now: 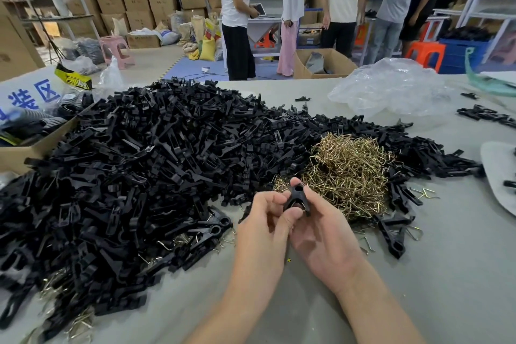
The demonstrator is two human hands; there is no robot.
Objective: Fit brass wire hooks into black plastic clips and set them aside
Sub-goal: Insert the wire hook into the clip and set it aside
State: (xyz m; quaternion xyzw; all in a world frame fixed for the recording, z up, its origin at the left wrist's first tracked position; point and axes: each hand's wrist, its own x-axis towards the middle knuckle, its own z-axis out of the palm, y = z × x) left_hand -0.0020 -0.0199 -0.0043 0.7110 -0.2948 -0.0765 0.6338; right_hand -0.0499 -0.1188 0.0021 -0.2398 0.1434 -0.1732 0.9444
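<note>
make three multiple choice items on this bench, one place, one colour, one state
1. Where is the brass hook pile? A) on the table, just beyond the clip B) in a metal tray C) on a chair
2. What colour is the far-left stool? A) green B) pink C) yellow
3. The clip is: A) lying loose B) in one hand C) pinched by both hands
1 A, it lies behind the clip; 2 B, seat and legs are pink; 3 C, left hand and right hand both pinch it.
</note>
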